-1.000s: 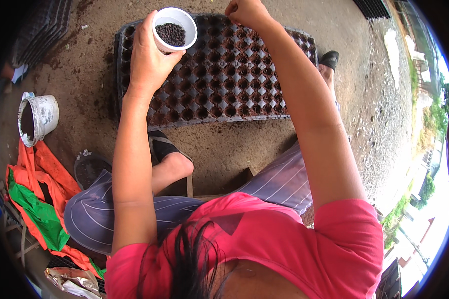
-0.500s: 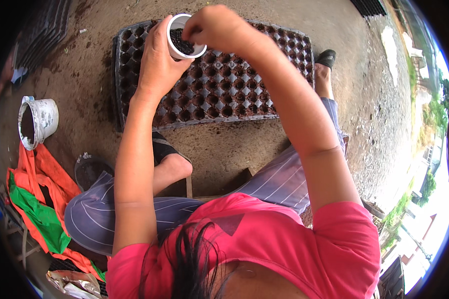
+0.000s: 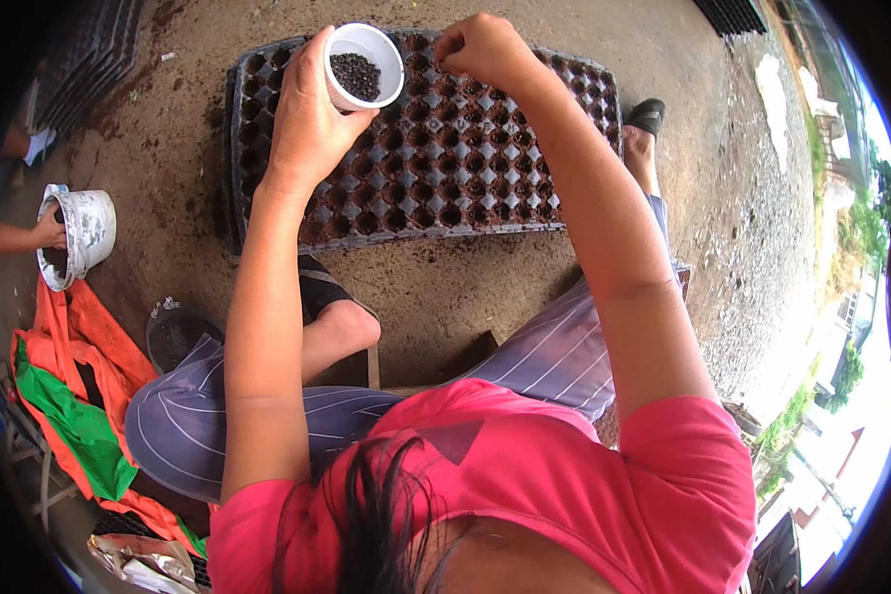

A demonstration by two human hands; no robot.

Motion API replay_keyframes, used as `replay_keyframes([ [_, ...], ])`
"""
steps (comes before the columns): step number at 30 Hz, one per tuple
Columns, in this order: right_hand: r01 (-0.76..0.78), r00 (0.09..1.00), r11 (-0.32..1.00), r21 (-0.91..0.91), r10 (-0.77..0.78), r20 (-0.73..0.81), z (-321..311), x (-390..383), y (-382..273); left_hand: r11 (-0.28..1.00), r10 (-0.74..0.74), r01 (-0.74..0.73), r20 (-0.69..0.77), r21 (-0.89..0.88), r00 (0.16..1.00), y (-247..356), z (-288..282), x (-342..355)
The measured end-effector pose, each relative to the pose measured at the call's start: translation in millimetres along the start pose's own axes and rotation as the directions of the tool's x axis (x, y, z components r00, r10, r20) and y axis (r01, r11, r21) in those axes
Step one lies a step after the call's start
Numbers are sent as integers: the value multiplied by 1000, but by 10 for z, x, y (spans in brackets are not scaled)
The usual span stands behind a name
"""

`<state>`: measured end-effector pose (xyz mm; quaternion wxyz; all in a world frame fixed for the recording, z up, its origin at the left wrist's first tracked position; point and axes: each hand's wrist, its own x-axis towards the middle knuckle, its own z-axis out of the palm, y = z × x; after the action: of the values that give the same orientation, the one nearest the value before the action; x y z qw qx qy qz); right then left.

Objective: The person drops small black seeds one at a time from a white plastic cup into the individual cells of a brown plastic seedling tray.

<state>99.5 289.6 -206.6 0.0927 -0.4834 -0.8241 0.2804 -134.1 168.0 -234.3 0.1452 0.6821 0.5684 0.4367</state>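
My left hand (image 3: 312,119) is wrapped round a white plastic cup (image 3: 394,81), tilted so its mouth faces me. Dark, round seeds (image 3: 356,77) lie in the bottom of the cup. Below both hands rests a black seedling tray (image 3: 436,163), its many cells filled with brown soil. My right hand (image 3: 487,49) is over the far part of the tray, to the right of the cup and apart from it. Its fingers are pinched together, and whatever is between them is hidden.
At the left, another person's hand (image 3: 49,233) reaches into a stained white bucket (image 3: 94,230). Orange cloth (image 3: 99,332) and green cloth (image 3: 74,431) lie below it. Stacked black trays (image 3: 84,69) stand at the far left. My feet flank the seedling tray.
My right hand has come out of the cup and moved right, over the tray. The cup has shifted slightly left. Another person's hand has come into the bucket.
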Motion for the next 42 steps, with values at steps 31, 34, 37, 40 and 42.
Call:
replay_keyframes([
  [31, -175, 971, 984, -38, 179, 158, 160, -254, -14, 999, -49, 49, 5, 22, 999, 18, -97, 17],
  [34, -145, 989, 961, -235, 136, -55, 152, -186, 165, 999, -39, 39, 6, 4, 999, 33, -81, 38],
  [37, -191, 982, 933, -304, 176, -75, 207, -137, 170, 999, -32, 32, 6, 8, 999, 33, -84, 26],
  [40, -149, 983, 905, -398, 178, 36, 269, -118, 101, 999, -30, 30, 8, 16, 1000, 34, -91, 17],
  [42, -117, 989, 889, -443, 146, 31, 296, -127, 108, 1000, -23, 23, 9, 11, 1000, 34, -90, 25],
])
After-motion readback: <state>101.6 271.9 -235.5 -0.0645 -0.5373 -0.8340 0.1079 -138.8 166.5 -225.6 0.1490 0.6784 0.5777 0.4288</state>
